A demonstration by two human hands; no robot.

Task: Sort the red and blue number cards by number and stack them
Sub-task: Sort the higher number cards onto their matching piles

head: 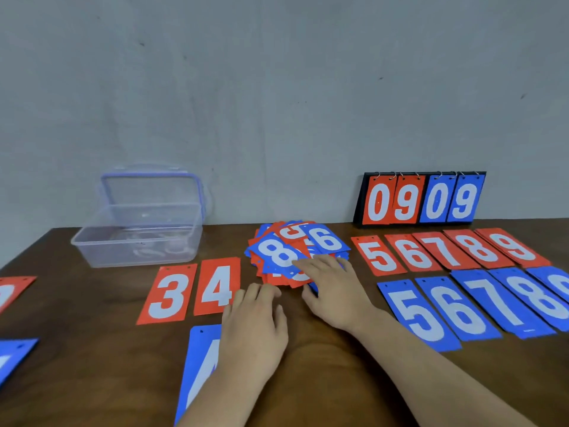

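A loose pile of red and blue number cards (291, 251) lies mid-table, a blue 8 and a blue 6 on top. My right hand (332, 291) rests flat on the pile's near edge, fingers straight. My left hand (255, 328) lies open on the table beside the pile, partly covering a blue 4 card (200, 365). Red 3 (167, 294) and red 4 (218, 286) lie to the left. On the right, a row of red cards 5 to 9 (446, 251) lies above a row of blue cards 5 to 9 (480, 303).
A clear plastic box (138, 238) with its lid up stands at the back left. A flip scoreboard (421, 200) showing 09 09 stands at the back right by the wall. Part of a red card (12, 291) and a blue card (15, 355) show at the left edge.
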